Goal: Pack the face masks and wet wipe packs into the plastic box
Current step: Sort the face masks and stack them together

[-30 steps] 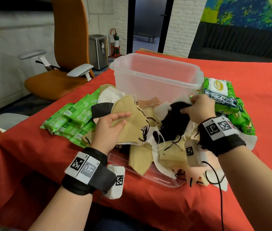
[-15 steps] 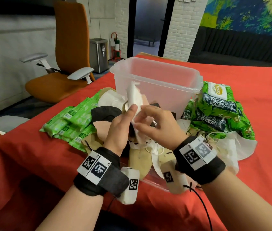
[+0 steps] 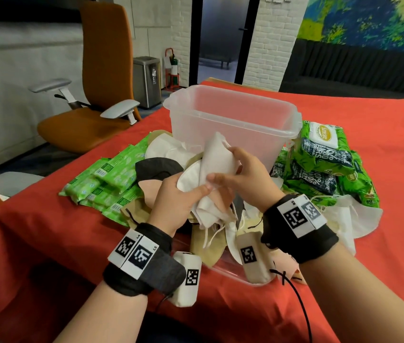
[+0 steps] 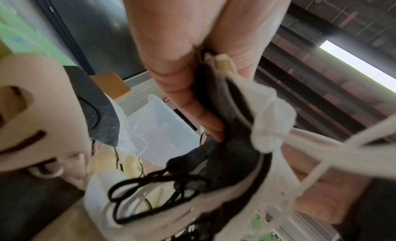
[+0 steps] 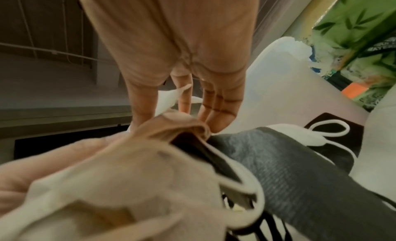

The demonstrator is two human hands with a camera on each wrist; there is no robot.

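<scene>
A clear plastic box [image 3: 233,115] stands open on the red table, nothing visible inside it. Just in front of it both hands hold one bundle of face masks [image 3: 217,160], white outside with black and pink layers. My left hand [image 3: 196,191] grips the bundle's lower end; the left wrist view shows my left hand [image 4: 205,92] curled round the stacked masks [image 4: 231,153]. My right hand [image 3: 223,167] pinches the upper part. More loose masks [image 3: 210,238] lie beneath. Small green wipe packs [image 3: 111,179] lie left, larger green wipe packs [image 3: 324,159] right of the box.
A clear lid [image 3: 230,271] lies under the mask pile near the table's front edge. An orange office chair [image 3: 92,95] stands off the table's left side, a steel bin [image 3: 146,80] behind it. Red cloth [image 3: 381,169] stretches to the right.
A second ago the hands were apart on the pile, left on a tan mask, right on a black one. They have come together, holding a gathered bundle upright before the box.
</scene>
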